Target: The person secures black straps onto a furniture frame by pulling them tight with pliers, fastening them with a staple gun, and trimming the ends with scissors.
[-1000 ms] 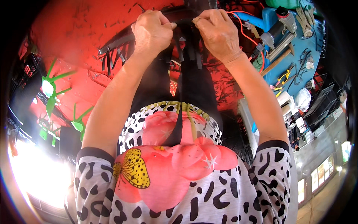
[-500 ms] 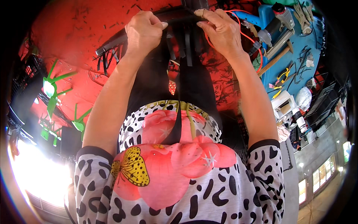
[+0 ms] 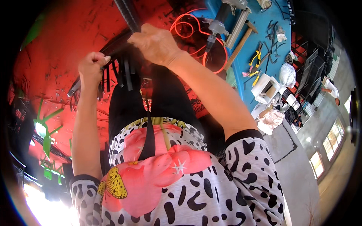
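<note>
Your left hand (image 3: pixel 92 66) is curled tight around a bundle of black strips (image 3: pixel 113 73) left of centre in the upper frame, while your right hand (image 3: pixel 156 45), just above and to the right, pinches narrowly over the same bundle where a ribbed black hose (image 3: pixel 128 15) runs toward the top edge. Several strips hang loose below your fingers, so the gathering looks only partly done, with ends left to bring together. Beneath lies a red work surface (image 3: pixel 56 41) littered with black offcuts. To the upper right, a blue bench (image 3: pixel 271 49) carries an orange cord (image 3: pixel 188 26), a hammer (image 3: pixel 239 41) and yellow-handled pliers (image 3: pixel 254 58); grey floor fills the right edge.
</note>
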`<state>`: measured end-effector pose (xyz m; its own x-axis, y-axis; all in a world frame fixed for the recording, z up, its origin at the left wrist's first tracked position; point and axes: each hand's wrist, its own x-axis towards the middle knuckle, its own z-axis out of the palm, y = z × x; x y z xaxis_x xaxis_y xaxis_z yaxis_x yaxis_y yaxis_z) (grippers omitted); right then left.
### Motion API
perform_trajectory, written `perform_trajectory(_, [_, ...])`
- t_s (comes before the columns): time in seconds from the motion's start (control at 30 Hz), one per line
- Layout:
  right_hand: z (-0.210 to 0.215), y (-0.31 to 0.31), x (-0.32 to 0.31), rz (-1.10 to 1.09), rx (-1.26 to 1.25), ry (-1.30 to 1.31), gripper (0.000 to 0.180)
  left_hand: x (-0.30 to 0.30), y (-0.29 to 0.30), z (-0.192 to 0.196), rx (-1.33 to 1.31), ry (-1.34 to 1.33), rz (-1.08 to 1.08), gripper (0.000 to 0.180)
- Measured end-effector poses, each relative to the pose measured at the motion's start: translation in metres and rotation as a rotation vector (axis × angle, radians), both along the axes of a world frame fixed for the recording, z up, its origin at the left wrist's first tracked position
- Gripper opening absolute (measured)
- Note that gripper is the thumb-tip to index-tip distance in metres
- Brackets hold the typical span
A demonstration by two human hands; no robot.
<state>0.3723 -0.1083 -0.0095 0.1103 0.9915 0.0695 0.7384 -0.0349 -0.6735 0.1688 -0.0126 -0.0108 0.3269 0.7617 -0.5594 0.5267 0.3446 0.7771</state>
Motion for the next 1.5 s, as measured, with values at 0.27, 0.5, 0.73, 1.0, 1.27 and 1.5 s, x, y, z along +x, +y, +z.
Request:
perform_trajectory(0.27, [-0.007,0.003,0.007,0.076,0.117,-0.066,0.013,0.017,0.010,0.010,0.069,0.252,-0.119,0.010])
perform_trajectory(0.5, [-0.019,0.001,0.008,0.176,0.329,-0.222,0.018,0.013,0.005,0.014,0.096,0.269,-0.096,0.013])
perform_trajectory(0.73, [-0.016,0.005,0.013,0.266,0.440,-0.234,0.013,0.013,0.002,0.024,0.089,0.232,-0.049,0.011])
perform_trajectory(1.0, [-0.021,0.013,0.020,0.457,0.446,-0.254,0.024,0.006,0.009,0.020,0.046,0.259,-0.044,0.010])
perform_trajectory(1.27, [0.008,0.029,0.012,0.613,0.439,-0.306,0.019,0.003,0.004,0.029,0.013,0.253,-0.035,0.010])
perform_trajectory(1.5, [0.024,0.041,0.008,0.686,0.402,-0.400,0.023,0.003,0.009,0.025,0.074,0.258,-0.044,0.012])
